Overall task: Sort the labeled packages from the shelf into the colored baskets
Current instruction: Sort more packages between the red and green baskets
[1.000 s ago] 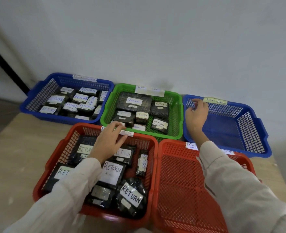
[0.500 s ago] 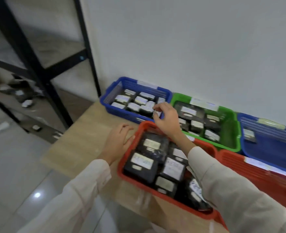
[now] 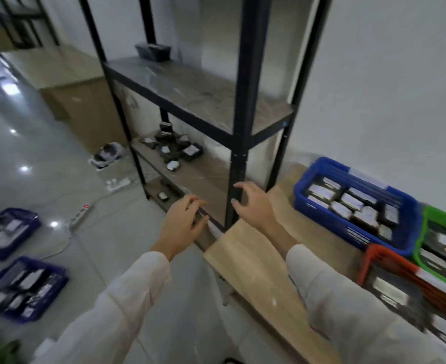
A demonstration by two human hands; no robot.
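Note:
A black metal shelf (image 3: 239, 74) stands ahead of me. Several dark labeled packages (image 3: 176, 149) lie on its middle board, and one more package (image 3: 163, 196) lies on the lowest board. My left hand (image 3: 184, 224) hovers empty with fingers spread near the shelf's lower front edge. My right hand (image 3: 253, 206) is open and empty beside the front post. On the wooden table (image 3: 258, 264) at right stand a blue basket (image 3: 321, 169), a green basket (image 3: 437, 214) and a red basket (image 3: 374, 253), all holding labeled packages.
Two dark blue baskets (image 3: 56, 274) (image 3: 33, 216) with packages sit on the tiled floor at left. A power strip (image 3: 80, 214) and cables lie on the floor near the shelf. A dark tray (image 3: 153, 52) rests on the upper board. Cardboard boxes (image 3: 80, 101) stand behind.
My view has swung left from the baskets to the shelf. Both hands have left the red basket and now reach toward the shelf's lower boards, still empty.

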